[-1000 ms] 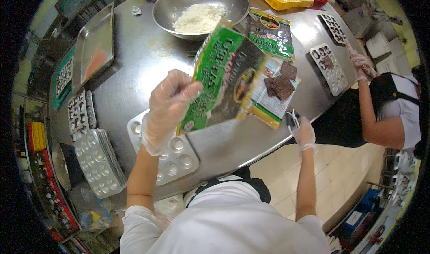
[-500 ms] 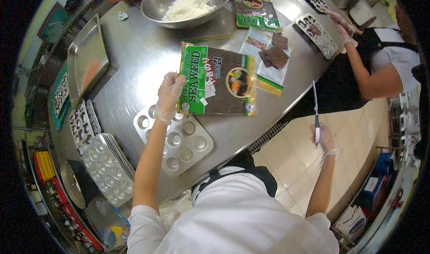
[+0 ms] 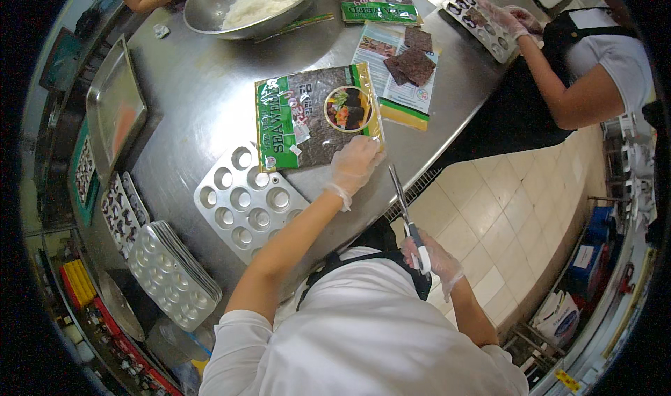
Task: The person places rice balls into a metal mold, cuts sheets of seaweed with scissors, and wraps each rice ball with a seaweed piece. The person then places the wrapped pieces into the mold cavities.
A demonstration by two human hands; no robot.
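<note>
Here, shiny metal table [image 3: 185, 120] under green packet [image 3: 314, 134], tiled floor [image 3: 507, 221].

Rice [image 3: 262, 4] in bowl [image 3: 205, 8]; bowl behind packet [image 3: 316, 120], muffin tin [image 3: 240, 180] before.

Large dark lettering runs along the green band of a flat green-and-black packet [image 3: 314, 127], with pink script and small pale characters on its dark middle. A similar packet [image 3: 378, 8] behind it carries dark lettering and pink script, while a white printed sheet [image 3: 374, 71] has print too small to read. Blue lettering marks a white package [image 3: 556, 311] at lower right.
</note>
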